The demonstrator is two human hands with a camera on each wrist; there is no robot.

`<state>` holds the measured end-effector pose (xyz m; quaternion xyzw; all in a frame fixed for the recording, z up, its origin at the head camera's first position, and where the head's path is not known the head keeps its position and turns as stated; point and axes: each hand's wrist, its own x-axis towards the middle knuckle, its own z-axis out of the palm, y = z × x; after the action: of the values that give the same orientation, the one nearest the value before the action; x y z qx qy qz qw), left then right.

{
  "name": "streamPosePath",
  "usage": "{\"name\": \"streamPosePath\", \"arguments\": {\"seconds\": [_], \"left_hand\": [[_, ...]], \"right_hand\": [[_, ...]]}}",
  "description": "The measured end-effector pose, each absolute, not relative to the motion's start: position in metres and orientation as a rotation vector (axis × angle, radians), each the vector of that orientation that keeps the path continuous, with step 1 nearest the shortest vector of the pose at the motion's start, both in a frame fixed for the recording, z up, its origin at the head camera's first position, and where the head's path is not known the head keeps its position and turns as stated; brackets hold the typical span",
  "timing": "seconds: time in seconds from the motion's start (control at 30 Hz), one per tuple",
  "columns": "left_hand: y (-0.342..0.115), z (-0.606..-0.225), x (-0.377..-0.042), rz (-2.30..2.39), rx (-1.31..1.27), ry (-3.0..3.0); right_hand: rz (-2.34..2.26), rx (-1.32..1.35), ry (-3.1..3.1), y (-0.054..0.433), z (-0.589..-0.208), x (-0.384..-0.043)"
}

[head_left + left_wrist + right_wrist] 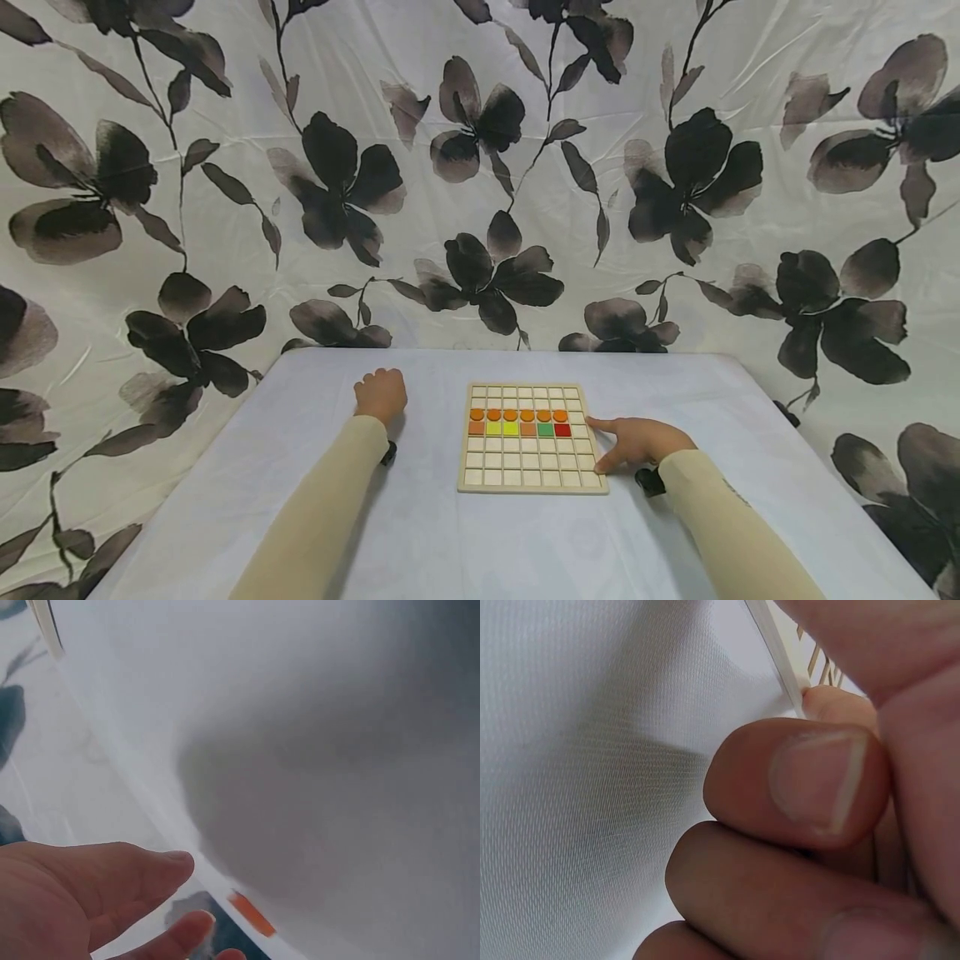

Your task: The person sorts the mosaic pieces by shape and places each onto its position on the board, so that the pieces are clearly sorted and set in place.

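Observation:
A square wooden grid board (pixel 501 478) lies flat on the table. Along one row sit several orange discs (pixel 510 415); just below them runs a row of coloured squares (pixel 528 430) in orange, yellow, green and red. My right hand (pixel 643 442) rests at the board's right edge, index finger and thumb spread along it. In the right wrist view its other fingers (pixel 795 780) are bent and hold nothing. Left of the board, my left hand (pixel 380 394) is low over the table, thumb and fingers apart. Near its fingertips lies a small flat orange piece (pixel 252 913), hidden in the head view.
A white cloth (pixel 420 542) covers the table, whose far edge lies just beyond my left hand. Behind it hangs a white curtain (pixel 585 208) with dark flowers. Both sleeved forearms reach in from the front, one on each side of the board.

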<state>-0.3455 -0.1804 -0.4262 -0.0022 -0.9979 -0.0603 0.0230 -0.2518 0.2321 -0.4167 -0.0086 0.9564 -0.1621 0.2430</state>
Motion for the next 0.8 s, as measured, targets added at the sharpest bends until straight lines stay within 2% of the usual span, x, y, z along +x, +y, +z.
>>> {"name": "streamPosePath", "arguments": {"seconds": [0.43,0.8], "left_hand": [[-0.2,-0.431,-0.356,-0.351,-0.035,-3.2],[-0.197,-0.425,-0.348,-0.306,-0.065,-3.127]], "right_hand": [[-0.439,-0.013,2.616,0.233,-0.419,-0.253],[-0.437,-0.021,2.62,0.233,-0.418,-0.254]]}}
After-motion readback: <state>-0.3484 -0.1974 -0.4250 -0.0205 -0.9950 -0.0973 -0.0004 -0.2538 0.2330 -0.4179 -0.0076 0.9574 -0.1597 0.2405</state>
